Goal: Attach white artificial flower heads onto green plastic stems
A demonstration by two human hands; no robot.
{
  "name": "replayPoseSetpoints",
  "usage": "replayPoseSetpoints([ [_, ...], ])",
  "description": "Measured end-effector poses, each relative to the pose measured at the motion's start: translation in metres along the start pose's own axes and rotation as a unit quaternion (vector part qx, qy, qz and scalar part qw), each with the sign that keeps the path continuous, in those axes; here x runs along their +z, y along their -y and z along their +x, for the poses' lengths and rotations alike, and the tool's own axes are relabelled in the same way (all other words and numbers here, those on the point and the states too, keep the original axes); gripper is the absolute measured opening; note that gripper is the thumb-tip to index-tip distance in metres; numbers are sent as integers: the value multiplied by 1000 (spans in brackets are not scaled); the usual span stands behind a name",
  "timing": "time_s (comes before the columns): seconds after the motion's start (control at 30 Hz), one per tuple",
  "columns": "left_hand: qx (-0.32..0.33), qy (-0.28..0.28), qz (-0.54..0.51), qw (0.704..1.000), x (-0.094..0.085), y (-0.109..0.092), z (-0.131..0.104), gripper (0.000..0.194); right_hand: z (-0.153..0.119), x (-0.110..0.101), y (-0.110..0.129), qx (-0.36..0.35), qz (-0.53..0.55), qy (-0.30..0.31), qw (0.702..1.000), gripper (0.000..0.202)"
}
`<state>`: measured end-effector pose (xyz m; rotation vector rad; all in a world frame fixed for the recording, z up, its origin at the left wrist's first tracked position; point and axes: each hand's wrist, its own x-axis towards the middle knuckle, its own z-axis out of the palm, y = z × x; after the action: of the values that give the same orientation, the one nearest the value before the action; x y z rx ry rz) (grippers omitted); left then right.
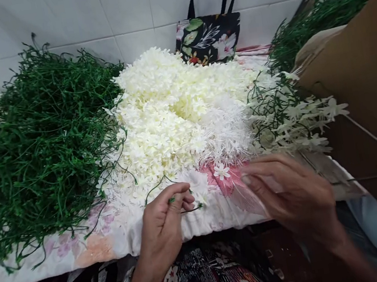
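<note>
My left hand [167,220], with a watch at the wrist, is closed around a green artificial stem [155,190], whose thin branches stick out past the fingers. My right hand [289,191] hovers over the table's front edge, slightly blurred, with thumb and fingertips pinched together. Whatever lies in that pinch, if anything, is too small to make out. Just left of its fingertips a single white flower [221,171] rests on pink cloth. Beyond it is a heap of thin white stamens [228,130], beside a large pile of cream-white artificial petals [157,127].
A tall heap of green stems [40,135] covers the left side. At right, assembled white flowers [308,117] lie against a brown cardboard box [364,99]. A black floral bag [210,37] stands by the tiled wall. A flowered cloth [94,249] covers the table.
</note>
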<state>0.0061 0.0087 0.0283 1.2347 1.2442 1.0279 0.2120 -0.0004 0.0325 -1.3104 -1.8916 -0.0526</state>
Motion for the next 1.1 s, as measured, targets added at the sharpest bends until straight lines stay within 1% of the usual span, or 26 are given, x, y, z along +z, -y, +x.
replayPoseSetpoints([
  [0.07, -25, -5, -47, 999, -5, 3, 0, 18, -16, -18, -23, 39, -88, -8, 995, 8],
  [0.1, -35, -5, -68, 997, -8, 5, -1, 18, -25, -25, -34, 62, -126, 5, 990, 8],
  [0.13, -46, -3, -87, 995, -11, 7, -1, 19, -34, -32, -44, 73, -157, 33, 984, 9],
  [0.2, -66, -3, -112, 992, -14, 9, -1, 18, -48, -41, -58, 70, -200, 86, 974, 16],
  [0.23, -73, -4, -121, 990, -14, 9, -1, 18, -52, -43, -60, 71, -224, 66, 970, 17],
  [0.3, -82, -9, -133, 988, -10, 8, -1, 17, -52, -39, -53, 61, -240, 5, 969, 14],
  [0.33, -82, -9, -139, 987, -8, 8, -1, 16, -49, -35, -45, 62, -221, -18, 973, 14],
  [0.37, -83, -8, -144, 986, -4, 8, -1, 16, -43, -28, -35, 47, -172, -36, 983, 13],
  [0.4, -75, -6, -149, 986, 0, 7, -1, 15, -37, -21, -22, 36, -99, -18, 994, 13],
  [0.43, -71, -2, -151, 986, 3, 7, -1, 16, -31, -12, -9, 18, -23, 11, 1000, 15],
  [0.5, -73, 2, -147, 986, 9, 7, -2, 16, -20, 5, 15, -1, 92, 87, 992, 25],
  [0.53, -80, 3, -138, 987, 10, 7, -3, 17, -16, 12, 25, -14, 136, 110, 985, 27],
  [0.6, -85, 0, -114, 990, 10, 7, -6, 18, -12, 26, 37, -32, 196, 117, 973, 26],
  [0.63, -84, -3, -104, 991, 9, 8, -8, 18, -11, 30, 40, -27, 213, 114, 970, 23],
  [0.7, -84, -4, -104, 991, 7, 8, -11, 17, -11, 37, 42, -5, 234, 106, 966, 18],
  [0.77, -97, 8, -133, 986, 6, 8, -13, 16, -11, 40, 42, 14, 240, 106, 965, 15],
  [0.87, -147, 55, -201, 967, 6, 8, -14, 19, -11, 42, 43, -6, 219, 92, 971, 15],
  [0.93, -164, 72, -230, 957, 8, 9, -15, 20, -10, 43, 44, -24, 201, 80, 976, 15],
  [1.0, -157, 70, -229, 958, 7, 10, -16, 19, -11, 43, 44, -37, 192, 77, 978, 14],
  [1.1, -116, 41, -195, 973, 2, 13, -18, 13, -11, 39, 35, -33, 160, 78, 984, 13],
])
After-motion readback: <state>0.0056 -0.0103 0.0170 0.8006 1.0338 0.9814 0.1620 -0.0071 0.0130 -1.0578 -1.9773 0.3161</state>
